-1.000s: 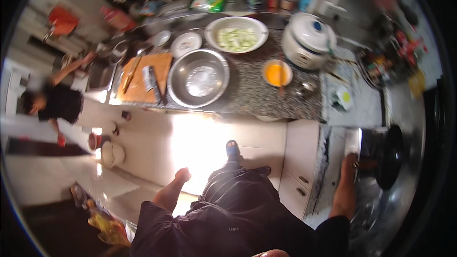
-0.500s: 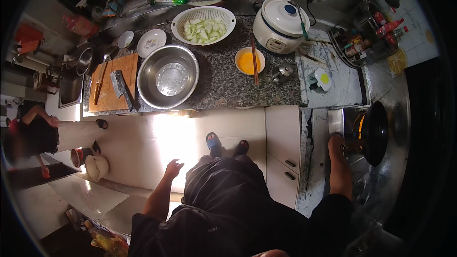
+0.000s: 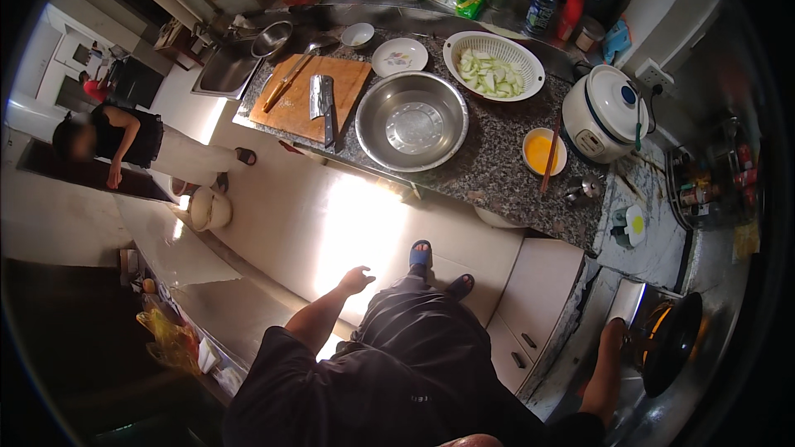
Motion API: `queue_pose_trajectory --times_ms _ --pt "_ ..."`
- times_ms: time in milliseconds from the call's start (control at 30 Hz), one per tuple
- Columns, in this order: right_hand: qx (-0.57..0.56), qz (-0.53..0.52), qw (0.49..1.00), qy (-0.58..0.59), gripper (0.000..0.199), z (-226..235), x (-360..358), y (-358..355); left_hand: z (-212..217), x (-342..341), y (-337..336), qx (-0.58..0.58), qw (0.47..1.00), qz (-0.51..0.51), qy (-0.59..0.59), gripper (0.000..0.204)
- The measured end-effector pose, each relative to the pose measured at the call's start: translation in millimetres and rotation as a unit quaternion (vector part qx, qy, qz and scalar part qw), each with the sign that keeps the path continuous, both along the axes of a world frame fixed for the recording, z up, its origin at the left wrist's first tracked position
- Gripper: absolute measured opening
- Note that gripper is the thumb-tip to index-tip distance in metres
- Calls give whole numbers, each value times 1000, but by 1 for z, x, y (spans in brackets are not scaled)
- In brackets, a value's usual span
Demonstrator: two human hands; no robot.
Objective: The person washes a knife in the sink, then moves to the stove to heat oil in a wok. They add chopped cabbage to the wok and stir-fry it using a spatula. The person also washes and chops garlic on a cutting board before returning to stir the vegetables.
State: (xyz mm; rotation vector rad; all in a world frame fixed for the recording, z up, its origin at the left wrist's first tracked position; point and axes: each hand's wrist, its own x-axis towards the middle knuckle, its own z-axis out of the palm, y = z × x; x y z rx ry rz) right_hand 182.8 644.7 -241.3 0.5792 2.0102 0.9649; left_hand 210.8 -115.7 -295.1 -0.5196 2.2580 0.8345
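My right hand point(image 3: 614, 336) is closed round the handle of a black wok point(image 3: 675, 346) on the stove at the lower right. An orange glow shows beside the wok; its inside is hard to make out. My left hand point(image 3: 357, 280) hangs in the air over the floor, holding nothing, its fingers loosely apart. On the granite counter in front stand a steel basin point(image 3: 411, 122) and a white colander point(image 3: 494, 66) with pale green slices in it. A bowl of beaten egg point(image 3: 542, 151) has chopsticks point(image 3: 549, 165) resting across it.
A cleaver point(image 3: 321, 108) and a long-handled tool lie on the wooden cutting board point(image 3: 352, 87). Behind the egg bowl is a white rice cooker point(image 3: 602, 112). A sink point(image 3: 225, 70) is at the far left, near another person point(image 3: 132, 136). Bottles stand along the wall.
My view has swung left, so the counter and stove sit further right in the picture. My right hand stays on the wok's handle. The other person's arms have shifted.
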Motion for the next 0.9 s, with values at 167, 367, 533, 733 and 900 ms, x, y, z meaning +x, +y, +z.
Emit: queue_pose_trajectory --times_ms 167,367,533,733,900 --pt "19 139 990 -26 18 1 5 0 -17 35 -15 -13 999 24 -20 47" --pt "-148 24 944 294 16 68 6 -69 -9 24 -56 7 998 53 27 49" --pt "-87 -45 931 351 24 69 9 -137 5 -67 -148 -104 954 171 224 33" --pt "-271 -79 941 188 37 -7 -14 -307 95 -252 -275 -213 877 179 391 31" --pt "-491 -56 830 261 38 -3 -82 -498 82 -347 -366 -308 877 102 354 31"
